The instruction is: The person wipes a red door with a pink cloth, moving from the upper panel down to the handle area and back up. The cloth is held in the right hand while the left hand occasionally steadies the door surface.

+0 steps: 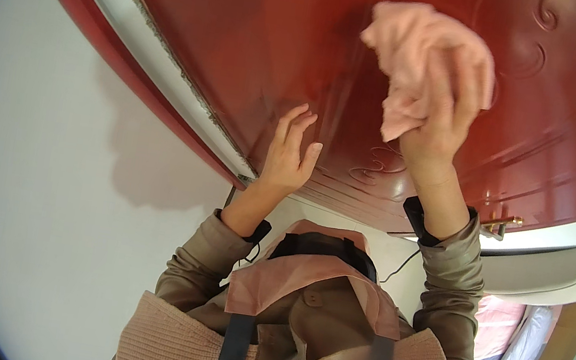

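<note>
A glossy red-brown door (267, 24) with raised scroll mouldings fills the upper part of the head view. My right hand (444, 103) holds a crumpled pink cloth (411, 47) against or just in front of the door's face; the frame does not settle whether it touches. The hand and cloth look slightly blurred. Lower and to the left, my left hand (291, 149) is raised with its fingers apart and nothing in it. It is nearest to the door's lower left part, close to the edge with a fuzzy strip (172, 57).
A white wall (47, 130) and red door frame (128, 84) run along the left. At the right are a brass-coloured door handle (504, 224), a cream padded headboard (538, 276) and bedding (502, 327). Pale floor (406, 255) shows below the door.
</note>
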Demonstrator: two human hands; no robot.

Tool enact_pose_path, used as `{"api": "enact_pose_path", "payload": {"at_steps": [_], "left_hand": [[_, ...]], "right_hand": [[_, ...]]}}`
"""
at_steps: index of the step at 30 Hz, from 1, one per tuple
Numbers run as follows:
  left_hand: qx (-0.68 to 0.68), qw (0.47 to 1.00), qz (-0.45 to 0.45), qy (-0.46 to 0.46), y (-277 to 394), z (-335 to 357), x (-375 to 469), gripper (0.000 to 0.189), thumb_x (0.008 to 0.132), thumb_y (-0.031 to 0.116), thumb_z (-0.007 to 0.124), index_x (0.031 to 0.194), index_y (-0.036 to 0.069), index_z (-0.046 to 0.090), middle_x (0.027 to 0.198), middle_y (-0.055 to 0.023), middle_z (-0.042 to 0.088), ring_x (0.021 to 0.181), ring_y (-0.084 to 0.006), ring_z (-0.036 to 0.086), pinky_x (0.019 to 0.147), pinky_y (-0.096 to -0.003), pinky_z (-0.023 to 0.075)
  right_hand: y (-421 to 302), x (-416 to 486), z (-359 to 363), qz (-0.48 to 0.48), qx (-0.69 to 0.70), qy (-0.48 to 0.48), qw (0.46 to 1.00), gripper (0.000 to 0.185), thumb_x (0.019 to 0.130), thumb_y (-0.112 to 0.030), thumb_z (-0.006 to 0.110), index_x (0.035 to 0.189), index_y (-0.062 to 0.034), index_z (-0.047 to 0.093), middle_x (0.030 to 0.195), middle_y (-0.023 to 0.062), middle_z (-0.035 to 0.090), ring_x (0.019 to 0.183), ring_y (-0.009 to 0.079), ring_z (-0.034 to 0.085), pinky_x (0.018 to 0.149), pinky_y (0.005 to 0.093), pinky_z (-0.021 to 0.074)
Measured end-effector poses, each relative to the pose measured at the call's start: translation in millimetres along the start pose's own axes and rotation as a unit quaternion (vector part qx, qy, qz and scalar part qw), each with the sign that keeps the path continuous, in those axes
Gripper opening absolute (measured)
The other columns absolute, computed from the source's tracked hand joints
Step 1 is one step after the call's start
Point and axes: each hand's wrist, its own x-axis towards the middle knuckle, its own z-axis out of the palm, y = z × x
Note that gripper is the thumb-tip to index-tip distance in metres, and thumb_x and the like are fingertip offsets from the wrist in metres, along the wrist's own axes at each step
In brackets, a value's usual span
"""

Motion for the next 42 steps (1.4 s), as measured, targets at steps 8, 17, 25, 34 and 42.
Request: {"api": "enact_pose_path", "payload": {"at_steps": [8,17,25,34,42], "left_hand": [[0.007,0.999,-0.014,0.033,-27,-19,-4,0.041,0.091,0.021,0.055,0.123,-0.004,0.049,0.131,-0.0216,0.044,0.114,-0.0379,0.052,0.094,-0.0433,0.0453],[0.019,0.998,-0.052,0.039,-52,-42,-15,0.042,0.090,0.021,0.057,0.124,-0.003,0.048,0.129,-0.0219,0.045,0.115,-0.0386,0.050,0.094,-0.0441,0.0450],[-0.011,0.994,-0.073,0.077,-75,-56,-22,0.045,0.091,0.022,0.056,0.125,-0.005,0.045,0.127,-0.0251,0.045,0.115,-0.0420,0.049,0.095,-0.0452,0.0433],[-0.005,0.991,-0.091,0.101,-94,-83,-28,0.047,0.089,0.018,0.058,0.126,-0.005,0.043,0.130,-0.0268,0.041,0.118,-0.0428,0.046,0.099,-0.0463,0.0398],[-0.101,0.957,-0.176,0.206,-109,-84,-28,0.066,0.085,0.000,0.056,0.142,-0.005,0.024,0.134,-0.0268,0.037,0.118,-0.0377,0.046,0.099,-0.0427,0.0390]], "right_hand": [[-53,-42,54,-0.034,0.131,-0.237,0.962,0.046,0.073,-0.009,0.062,0.119,-0.0063,0.062,0.126,0.0128,0.055,0.120,0.0297,0.052,0.098,0.0440,0.0436],[-56,12,90,-0.041,0.115,-0.083,0.989,0.052,0.074,-0.003,0.065,0.125,-0.0043,0.057,0.135,0.0136,0.045,0.125,0.0331,0.045,0.100,0.0413,0.0438],[-94,-28,139,-0.064,0.205,-0.264,0.940,0.051,0.077,-0.007,0.056,0.127,-0.0003,0.052,0.136,0.0132,0.047,0.129,0.0291,0.044,0.106,0.0445,0.0376],[-110,16,178,-0.099,0.215,-0.244,0.940,0.045,0.078,-0.004,0.057,0.123,-0.0022,0.056,0.132,0.0145,0.050,0.127,0.0333,0.046,0.095,0.0427,0.0454],[-146,1,234,-0.088,0.191,-0.281,0.936,0.055,0.080,-0.009,0.052,0.133,-0.0024,0.046,0.142,0.0139,0.042,0.132,0.0299,0.041,0.093,0.0402,0.0456]]}}
